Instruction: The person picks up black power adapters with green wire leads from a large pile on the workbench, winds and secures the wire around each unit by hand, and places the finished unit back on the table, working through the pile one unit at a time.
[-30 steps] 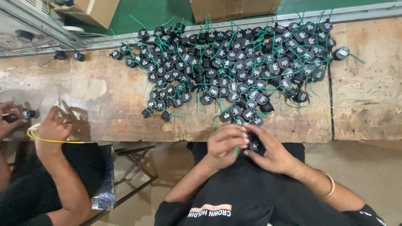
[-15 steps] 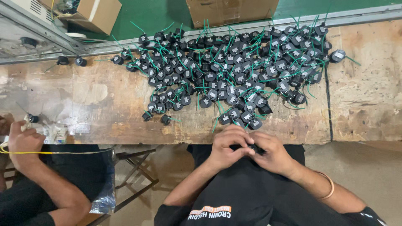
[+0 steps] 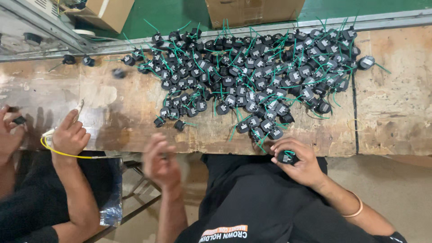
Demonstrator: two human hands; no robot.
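A small black round part with a green wire sits clasped in the right hand, just off the near edge of the wooden table. The left hand, blurred, hangs empty with fingers spread. Beyond lies a big pile of like parts. Far left, a co-worker's hand holds a yellow wire.

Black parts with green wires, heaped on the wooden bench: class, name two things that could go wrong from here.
1. The wires in the pile of black parts are tangled, so pulling one may drag others off the bench's near edge.
2. The right hand alone grips one black part; the left hand is away and blurred, so that part might slip.
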